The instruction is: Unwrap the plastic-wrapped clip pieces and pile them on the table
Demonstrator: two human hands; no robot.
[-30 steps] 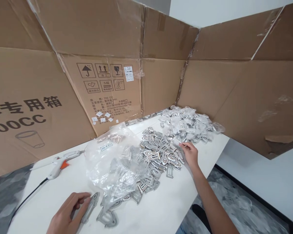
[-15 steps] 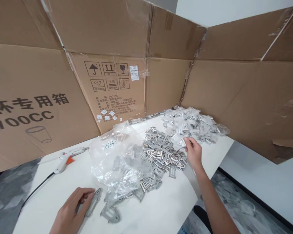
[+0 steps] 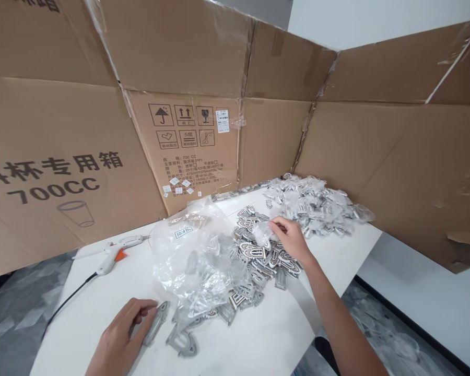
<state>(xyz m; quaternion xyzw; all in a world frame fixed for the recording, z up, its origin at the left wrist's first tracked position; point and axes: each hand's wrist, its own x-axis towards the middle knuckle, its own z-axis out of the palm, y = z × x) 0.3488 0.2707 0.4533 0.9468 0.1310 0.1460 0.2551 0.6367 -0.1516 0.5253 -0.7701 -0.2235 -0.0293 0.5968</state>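
1. Cardboard panels (image 3: 188, 57): stand upright behind and right of desk, printed with symbols and "700CC".
2. Desk (image 3: 266, 344): white, carries everything below.
3. Big clear bag (image 3: 172, 261): lies crumpled mid-desk, RoHS mark facing up; gray pieces show through near side, in or under it, can't tell. Covers part of the loose pile.
4. Wrapped heap (image 3: 317, 203): far right of desk, against cardboard; pieces in small clear wrappers, pointing all ways.
5. Loose pile (image 3: 254, 250): bare gray pieces, some patterned, between bag and right arm, mixed directions, overlapping.
6. Glue gun (image 3: 113, 256): left on desk, nozzle toward bag, orange trigger, black cord running to near left.
7. Right hand (image 3: 292, 240): thumb and fingers pinching small wrapper, above loose pile, blocking some of it.
8. Left hand (image 3: 121, 334): near edge, fingers curled, thumb alongside gray piece; can't tell if gripped.
9. Gray piece (image 3: 156, 324): just right of left hand, long axis slanting near-left to far-right, narrow holed end away. Second piece (image 3: 182, 342) lies right of it, narrow end near-right.
10. Small wrapper (image 3: 262, 233): clear, in right fingertips; contents unclear.
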